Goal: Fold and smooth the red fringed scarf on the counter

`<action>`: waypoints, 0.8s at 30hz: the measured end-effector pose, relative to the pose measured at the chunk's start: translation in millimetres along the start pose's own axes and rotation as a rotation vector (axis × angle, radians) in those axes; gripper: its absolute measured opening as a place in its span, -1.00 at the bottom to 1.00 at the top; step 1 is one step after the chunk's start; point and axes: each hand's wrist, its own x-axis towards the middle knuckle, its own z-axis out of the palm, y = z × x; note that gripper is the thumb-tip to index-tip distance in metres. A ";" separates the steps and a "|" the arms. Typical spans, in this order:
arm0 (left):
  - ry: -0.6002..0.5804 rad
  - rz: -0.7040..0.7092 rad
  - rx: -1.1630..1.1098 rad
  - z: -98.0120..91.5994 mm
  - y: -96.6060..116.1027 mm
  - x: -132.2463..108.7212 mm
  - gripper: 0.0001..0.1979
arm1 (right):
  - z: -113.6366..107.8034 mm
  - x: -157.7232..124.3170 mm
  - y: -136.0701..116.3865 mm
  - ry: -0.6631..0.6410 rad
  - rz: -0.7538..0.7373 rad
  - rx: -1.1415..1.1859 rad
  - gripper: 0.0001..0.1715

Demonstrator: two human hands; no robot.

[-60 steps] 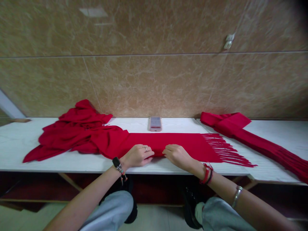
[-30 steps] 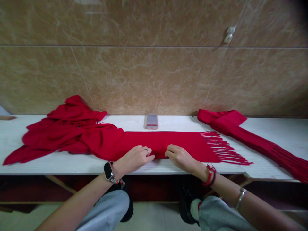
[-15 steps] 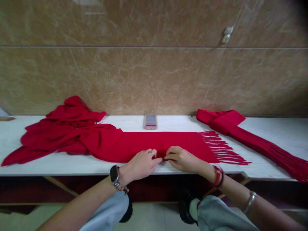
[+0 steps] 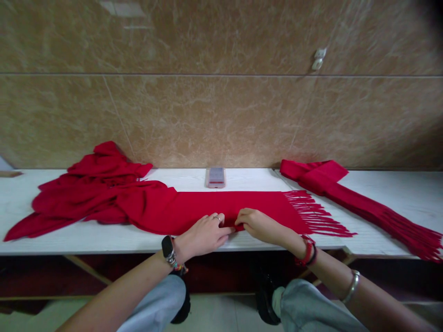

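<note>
A long red scarf (image 4: 214, 205) lies flat along the white table (image 4: 104, 237), its fringe (image 4: 316, 212) pointing right and its other end bunched in a heap (image 4: 100, 191) at the left. My left hand (image 4: 204, 235) and my right hand (image 4: 258, 224) meet at the scarf's near edge in the middle. Both have their fingers curled and pinch that edge, fingertips almost touching each other. The left wrist wears a watch, the right wrist red bands and a bangle.
A phone (image 4: 216, 177) lies flat behind the scarf, against the marble wall. A second red scarf (image 4: 349, 196), folded narrow, runs diagonally across the right of the table. My knees and shoes show below the table's front edge.
My hands have closed in toward each other, from lying apart on the scarf's near edge to pinching it side by side. The view shifted slightly.
</note>
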 end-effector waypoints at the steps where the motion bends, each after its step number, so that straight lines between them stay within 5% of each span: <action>1: 0.001 0.002 -0.003 0.0 -0.3 0.0 -0.75 | -0.6 0.7 -1.5 -0.016 0.016 -0.002 -0.63; 9: 0.028 0.031 -0.017 0.3 -2.3 1.3 -0.76 | 5.9 14.9 11.2 -0.017 0.103 -0.090 -0.60; 16: 0.029 0.012 -0.017 4.1 -1.3 0.4 -0.73 | 3.8 24.8 2.0 -0.076 -0.025 -0.051 -0.63; 21: 0.007 -0.013 -0.008 1.6 3.7 -2.0 -0.74 | 6.8 31.3 10.7 0.016 0.137 -0.031 -0.56; 24: 0.008 -0.011 -0.010 1.4 4.0 -3.7 -0.73 | 5.2 31.0 13.9 0.044 0.083 -0.006 -0.52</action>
